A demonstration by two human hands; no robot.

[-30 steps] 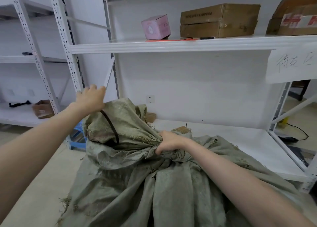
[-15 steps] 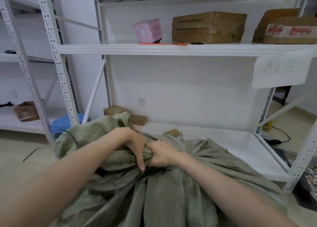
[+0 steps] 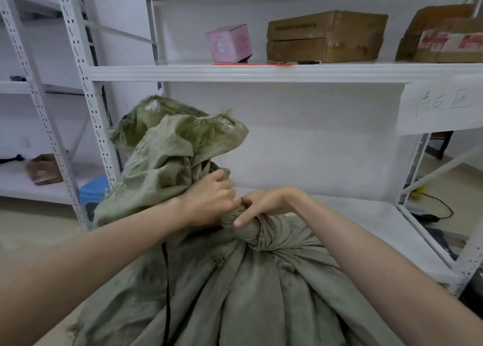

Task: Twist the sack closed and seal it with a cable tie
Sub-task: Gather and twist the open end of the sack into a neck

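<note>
- Both hands are clamped on the twisted neck of the olive-green woven fabric sack [image 3: 235, 293]: the left hand [image 3: 209, 202] above the twist, the right hand [image 3: 269, 204] touching it, index finger stretched out.
- The neck's long axis is tilted up and leftward; the sack is stood at the front edge of the white lower shelf board [image 3: 360, 222].
- One thin black strip [image 3: 166, 280], judged the cable tie, is hung below the left forearm, nearer that hand.
- One sack is counted.

Storeroom: white metal racking [image 3: 78, 89], shelved cardboard boxes [image 3: 326, 35].
</note>
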